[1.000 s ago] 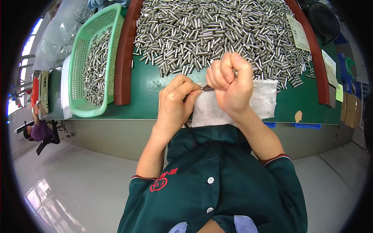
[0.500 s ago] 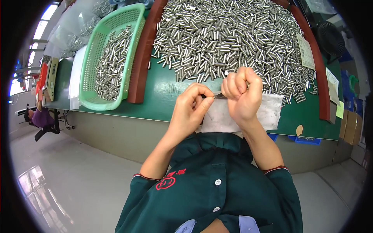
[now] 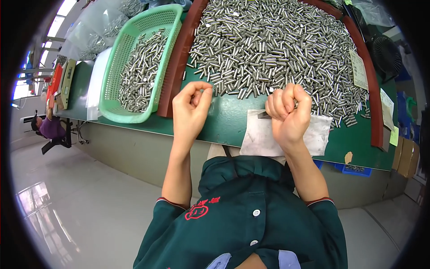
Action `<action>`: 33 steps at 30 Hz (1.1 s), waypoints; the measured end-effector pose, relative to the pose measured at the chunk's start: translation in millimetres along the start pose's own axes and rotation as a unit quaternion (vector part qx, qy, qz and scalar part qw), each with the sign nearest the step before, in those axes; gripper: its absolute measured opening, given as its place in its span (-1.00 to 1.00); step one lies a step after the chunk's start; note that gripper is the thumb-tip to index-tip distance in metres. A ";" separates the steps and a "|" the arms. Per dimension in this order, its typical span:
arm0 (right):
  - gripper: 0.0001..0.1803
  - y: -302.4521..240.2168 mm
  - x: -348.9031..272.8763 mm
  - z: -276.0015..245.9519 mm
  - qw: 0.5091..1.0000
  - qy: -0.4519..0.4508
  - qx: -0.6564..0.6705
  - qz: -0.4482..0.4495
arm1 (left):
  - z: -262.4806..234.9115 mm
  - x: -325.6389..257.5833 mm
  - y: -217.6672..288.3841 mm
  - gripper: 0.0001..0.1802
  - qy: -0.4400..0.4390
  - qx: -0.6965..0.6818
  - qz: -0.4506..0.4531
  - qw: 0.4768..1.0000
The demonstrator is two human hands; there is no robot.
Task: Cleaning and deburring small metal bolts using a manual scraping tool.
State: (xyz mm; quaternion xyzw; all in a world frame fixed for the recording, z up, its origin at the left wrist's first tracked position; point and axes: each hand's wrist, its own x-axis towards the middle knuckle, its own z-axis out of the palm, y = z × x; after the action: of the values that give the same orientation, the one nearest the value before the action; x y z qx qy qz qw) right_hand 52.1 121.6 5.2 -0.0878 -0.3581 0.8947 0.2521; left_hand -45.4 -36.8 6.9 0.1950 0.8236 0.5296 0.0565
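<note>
My right hand (image 3: 291, 114) is closed in a fist above a stained white cloth (image 3: 257, 140). A short flat grey metal tool (image 3: 264, 115) sticks out of its left side; the rest is hidden in the palm. My left hand (image 3: 190, 110) is at the near end of the red-brown divider, with thumb and fingers pinched together. Whatever it may hold is too small or hidden to make out. Beyond both hands spreads a heap of short shiny metal pins (image 3: 273, 49). More pins (image 3: 143, 71) lie in the green perforated basket (image 3: 107, 92) to the left.
Red-brown bars (image 3: 174, 87) frame the heap on the green table (image 3: 224, 114). Paper slips (image 3: 358, 69) hang on the right bar, near a black fan (image 3: 386, 54). Bagged pins (image 3: 92, 38) lie far left, where another person (image 3: 51, 127) sits. A blue bin (image 3: 356, 170) is below the table.
My left hand has moved left, away from my right hand and the tool, toward the basket. My right hand stays closed over the cloth. The whole view has shifted slightly.
</note>
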 end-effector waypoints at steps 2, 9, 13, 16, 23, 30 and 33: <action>-0.60 -0.4 -0.3 -0.4 1.000 -0.007 -0.017 0.001 | 3.2 1.0 1.3 -0.85 0.008 0.180 0.054 0.982; -0.61 -0.7 -0.4 -0.9 1.000 0.010 0.014 -0.003 | 13.9 1.3 -0.2 -0.86 -0.006 0.209 0.118 0.971; -0.61 -1.3 0.0 -1.4 1.000 0.020 0.017 -0.001 | 22.8 -11.5 9.9 -0.86 -0.015 0.112 0.083 0.990; -0.60 -1.2 0.2 -0.7 1.000 0.010 0.024 0.003 | 39.2 -26.7 22.1 -0.83 -0.060 0.093 0.108 0.988; -0.60 -0.5 -1.0 -2.8 1.000 0.022 0.022 -0.001 | 50.4 -38.9 17.9 -0.84 -0.063 0.185 0.170 0.966; -0.59 0.3 -1.7 -5.0 1.000 0.007 0.021 -0.013 | 43.8 -39.6 21.6 -0.89 -0.153 0.141 0.162 0.965; -0.60 -0.2 -1.5 -4.3 1.000 0.009 0.022 -0.012 | 47.0 -40.6 17.1 -0.89 -0.133 0.115 0.168 0.970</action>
State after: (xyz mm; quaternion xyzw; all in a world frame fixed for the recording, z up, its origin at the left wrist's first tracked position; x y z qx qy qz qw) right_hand 54.9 123.5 2.1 -0.0861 -0.3366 0.8985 0.2682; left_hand 10.3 -6.1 -2.7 0.4041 0.8198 0.4024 0.0526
